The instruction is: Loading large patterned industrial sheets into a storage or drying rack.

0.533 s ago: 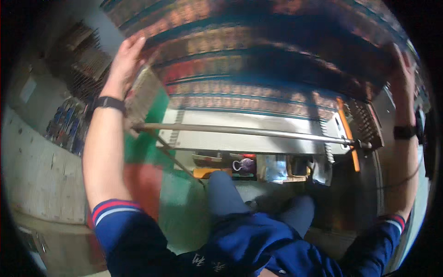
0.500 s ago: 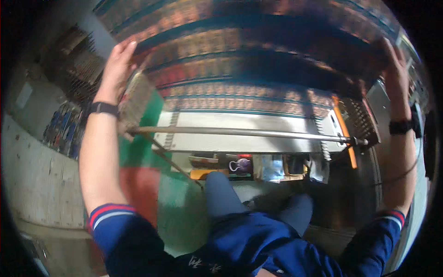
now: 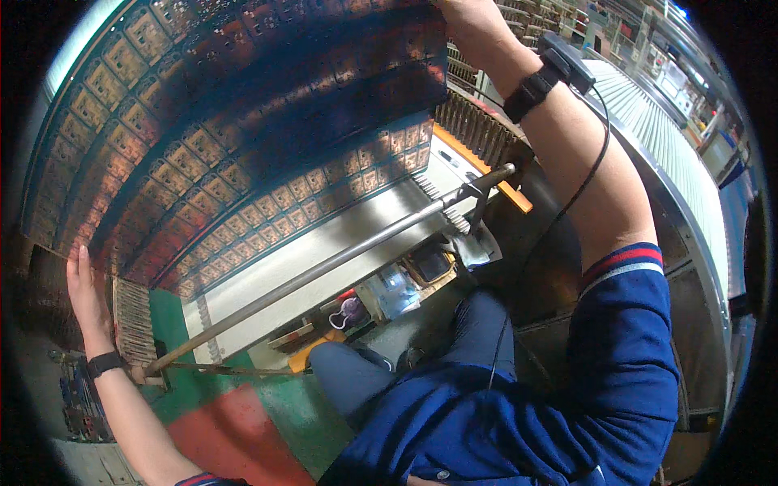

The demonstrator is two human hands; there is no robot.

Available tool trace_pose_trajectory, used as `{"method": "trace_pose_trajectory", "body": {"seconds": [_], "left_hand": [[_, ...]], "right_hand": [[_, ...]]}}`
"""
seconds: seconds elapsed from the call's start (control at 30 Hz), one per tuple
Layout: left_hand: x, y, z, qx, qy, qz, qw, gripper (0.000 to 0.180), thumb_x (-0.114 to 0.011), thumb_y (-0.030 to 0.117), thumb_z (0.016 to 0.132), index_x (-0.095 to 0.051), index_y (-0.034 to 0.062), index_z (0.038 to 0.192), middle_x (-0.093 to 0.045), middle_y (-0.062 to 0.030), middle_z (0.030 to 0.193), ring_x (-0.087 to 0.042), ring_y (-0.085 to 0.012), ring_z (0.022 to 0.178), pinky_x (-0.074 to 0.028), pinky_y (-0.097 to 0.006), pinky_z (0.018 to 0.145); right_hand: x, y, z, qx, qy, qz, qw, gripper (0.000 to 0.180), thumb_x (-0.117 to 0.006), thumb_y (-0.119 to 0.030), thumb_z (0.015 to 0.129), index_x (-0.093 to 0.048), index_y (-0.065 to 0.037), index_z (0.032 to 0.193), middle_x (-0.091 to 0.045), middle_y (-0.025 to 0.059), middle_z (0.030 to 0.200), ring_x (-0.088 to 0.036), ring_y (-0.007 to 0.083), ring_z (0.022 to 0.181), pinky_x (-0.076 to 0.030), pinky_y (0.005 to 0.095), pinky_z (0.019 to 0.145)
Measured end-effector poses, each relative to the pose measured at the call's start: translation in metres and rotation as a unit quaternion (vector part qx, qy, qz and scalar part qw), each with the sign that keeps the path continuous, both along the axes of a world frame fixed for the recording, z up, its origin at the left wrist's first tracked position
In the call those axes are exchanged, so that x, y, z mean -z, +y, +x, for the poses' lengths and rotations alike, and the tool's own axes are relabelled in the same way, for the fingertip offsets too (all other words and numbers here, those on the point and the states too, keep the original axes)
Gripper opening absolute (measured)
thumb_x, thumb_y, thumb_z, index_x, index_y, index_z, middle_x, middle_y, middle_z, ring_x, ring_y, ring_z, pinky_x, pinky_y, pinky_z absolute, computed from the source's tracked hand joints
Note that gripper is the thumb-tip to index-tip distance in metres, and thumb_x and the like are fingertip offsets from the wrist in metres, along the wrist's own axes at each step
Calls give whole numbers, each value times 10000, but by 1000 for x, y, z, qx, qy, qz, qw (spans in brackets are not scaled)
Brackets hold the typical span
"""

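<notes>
A large circuit board panel (image 3: 207,150), dark blue with rows of copper-coloured rectangles, stands tilted in front of me. At its lower left edge is my left hand (image 3: 91,304), its fingers straight and close together against the panel, the thumb hidden. My right hand (image 3: 470,18) reaches the panel's upper right edge; the top border of the head view cuts off its fingers. Below the panel lies the white base (image 3: 300,251) of a rack, with a coiled spring (image 3: 442,201) near its right end. A metal bar (image 3: 340,259) crosses in front.
Orange strips (image 3: 512,194) edge the rack's right side. Beneath sits a shelf with a purple item (image 3: 348,313) and a clear plastic packet (image 3: 395,293). Red and green floor (image 3: 231,433) shows lower left. A ribbed pale surface (image 3: 640,113) stands to the right, and a cable hangs from my right wrist.
The view has swung round, so the panel and rack now slant up to the right. My right hand appears nearer the top, my left hand lower. Both stay at the panel's edges.
</notes>
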State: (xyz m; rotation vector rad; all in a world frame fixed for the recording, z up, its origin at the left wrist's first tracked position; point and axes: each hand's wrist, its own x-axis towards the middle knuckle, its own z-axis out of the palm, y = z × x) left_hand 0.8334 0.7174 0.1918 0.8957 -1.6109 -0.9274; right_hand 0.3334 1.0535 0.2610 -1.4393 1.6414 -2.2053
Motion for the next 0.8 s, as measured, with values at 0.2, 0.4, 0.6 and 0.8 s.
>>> {"method": "trace_pose_trajectory", "body": {"seconds": [0.2, 0.4, 0.6, 0.8], "left_hand": [[3, -16, 15, 31, 8, -3, 999, 498, -575, 371, 977, -469, 68, 1357, -526, -24, 1296, -509, -156, 1136, -385, -359, 983], [4, -15, 15, -1, -22, -31, 999, 417, -589, 350, 973, -512, 93, 1292, -537, -11, 1265, -507, -139, 1118, -399, -343, 954], [3, -4, -10, 33, -54, -50, 997, 509, -587, 332, 973, -459, 60, 1383, -495, -39, 1346, -467, -160, 1215, -378, -331, 1023], [18, -103, 63, -2, -120, -28, 992, 438, -638, 416, 929, -537, 121, 1236, -554, 7, 1169, -536, -148, 1094, -386, -289, 924]], "right_hand": [[-13, 0, 12, 48, 5, 26, 998, 172, -640, -186, 942, -579, -26, 957, -654, 64, 869, -617, 134, 775, -508, 274, 684], [8, -14, -22, -74, 13, -49, 996, 207, -655, -166, 935, -583, -13, 1053, -620, 30, 924, -590, 116, 854, -491, 266, 768], [-3, 51, -26, 93, -15, 26, 995, 273, -637, -153, 927, -542, -15, 1143, -618, 48, 956, -595, 116, 842, -503, 266, 733], [-11, 129, -92, 250, 140, 4, 958, 255, -645, -249, 913, -619, -35, 1050, -623, 18, 872, -561, 90, 749, -469, 251, 652]]}}
